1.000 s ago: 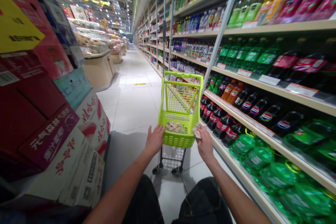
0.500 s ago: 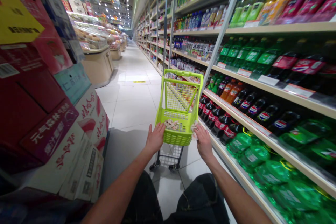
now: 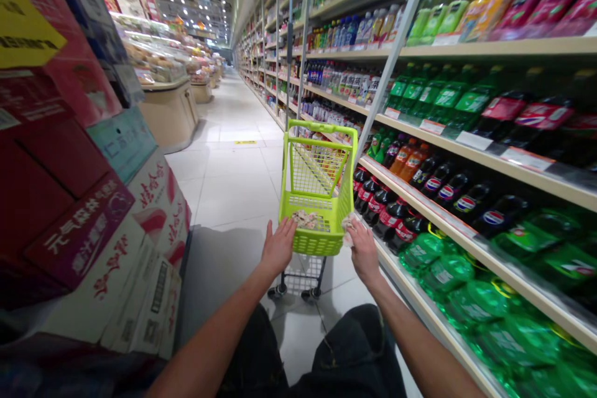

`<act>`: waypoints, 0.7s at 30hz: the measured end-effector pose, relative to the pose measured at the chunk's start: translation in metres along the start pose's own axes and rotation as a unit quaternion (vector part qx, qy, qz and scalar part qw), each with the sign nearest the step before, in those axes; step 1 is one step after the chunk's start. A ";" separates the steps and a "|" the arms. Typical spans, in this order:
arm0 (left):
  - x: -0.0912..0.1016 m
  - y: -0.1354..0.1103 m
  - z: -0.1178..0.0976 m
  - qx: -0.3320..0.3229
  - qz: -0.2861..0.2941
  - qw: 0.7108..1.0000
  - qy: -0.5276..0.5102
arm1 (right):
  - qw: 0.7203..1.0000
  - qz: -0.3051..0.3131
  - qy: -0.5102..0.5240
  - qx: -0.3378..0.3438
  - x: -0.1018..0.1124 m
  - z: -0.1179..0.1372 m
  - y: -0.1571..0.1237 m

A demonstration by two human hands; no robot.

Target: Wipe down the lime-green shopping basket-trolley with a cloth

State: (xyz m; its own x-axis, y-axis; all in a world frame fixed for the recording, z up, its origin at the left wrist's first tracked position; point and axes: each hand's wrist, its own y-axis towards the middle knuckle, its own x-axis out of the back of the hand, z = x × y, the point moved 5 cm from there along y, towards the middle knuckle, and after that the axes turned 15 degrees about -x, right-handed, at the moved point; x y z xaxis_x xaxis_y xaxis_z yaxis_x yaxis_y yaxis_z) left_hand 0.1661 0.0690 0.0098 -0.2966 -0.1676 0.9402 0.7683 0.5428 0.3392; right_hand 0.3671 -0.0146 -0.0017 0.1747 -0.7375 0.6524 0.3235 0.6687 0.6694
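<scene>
A small lime-green shopping cart (image 3: 318,244) stands upright in front of me, its basket tipped open toward me. My left hand (image 3: 278,245) lies against the basket's near left corner, fingers stretched and thumb apart. A crumpled pale patterned cloth (image 3: 306,219) rests inside the basket beside those fingers. At the near right corner, my right hand (image 3: 362,245) is closed on another crumpled cloth (image 3: 347,224), which touches the basket's outer side. The right fingertips are partly hidden by that cloth.
Shelves of drink bottles (image 3: 438,267) line the right side close to the cart. Stacked cartons (image 3: 153,199) rise on the left. A tiled aisle (image 3: 228,180) runs ahead past a bakery-style counter (image 3: 170,115). My knees (image 3: 357,345) are just below my hands.
The cart has turned slightly, its handle end shifting a little left. Both hands keep their places at its near corners. The surroundings have shifted slightly left in view.
</scene>
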 end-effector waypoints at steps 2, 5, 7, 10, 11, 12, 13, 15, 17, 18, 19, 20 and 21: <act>-0.001 0.003 -0.004 -0.004 0.005 1.000 -0.001 | 1.000 0.004 0.009 0.002 -0.009 0.014 -0.004; -0.003 0.004 -0.008 -0.023 0.014 1.000 0.004 | 0.999 0.023 0.031 0.031 -0.030 0.045 -0.010; -0.004 0.001 -0.007 -0.028 0.016 0.999 0.012 | 0.998 0.036 0.038 0.046 -0.033 0.049 -0.010; -0.004 -0.003 -0.003 -0.009 0.016 1.000 0.021 | 0.999 0.024 0.031 0.020 -0.017 0.023 -0.007; -0.003 -0.003 -0.002 -0.004 0.018 1.000 0.019 | 1.000 0.009 0.026 -0.001 -0.010 0.012 -0.006; -0.003 -0.002 -0.002 -0.002 0.022 1.000 0.013 | 1.000 -0.006 0.023 -0.019 -0.005 0.005 -0.005; -0.002 -0.001 -0.003 -0.001 0.026 1.000 0.006 | 0.999 -0.015 0.025 -0.028 -0.002 0.002 -0.005; 0.000 0.003 -0.005 -0.008 0.035 0.999 -0.011 | 0.999 -0.012 0.043 -0.009 -0.006 0.014 -0.008; 0.001 0.006 -0.005 -0.021 0.038 0.999 -0.027 | 0.997 0.002 0.069 0.036 -0.018 0.042 -0.012; 0.002 0.007 -0.004 -0.021 0.034 0.999 -0.032 | 0.995 0.007 0.080 0.059 -0.025 0.058 -0.015; 0.002 0.007 -0.002 -0.015 0.029 0.999 -0.035 | 0.993 0.007 0.089 0.078 -0.031 0.072 -0.017; 0.002 0.006 0.000 -0.006 0.023 0.999 -0.035 | 0.991 0.004 0.095 0.093 -0.037 0.083 -0.020; 0.002 0.005 0.002 0.003 0.020 0.999 -0.035 | 0.990 0.000 0.098 0.104 -0.042 0.091 -0.023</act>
State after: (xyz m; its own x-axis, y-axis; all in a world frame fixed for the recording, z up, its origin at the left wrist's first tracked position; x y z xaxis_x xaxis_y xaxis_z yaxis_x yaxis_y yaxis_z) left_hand 0.1679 0.0731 0.0132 -0.3053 -0.0884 0.9482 0.7766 0.5531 0.3016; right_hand 0.2674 0.0096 -0.0123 0.3582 -0.7279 0.5847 0.1290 0.6588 0.7411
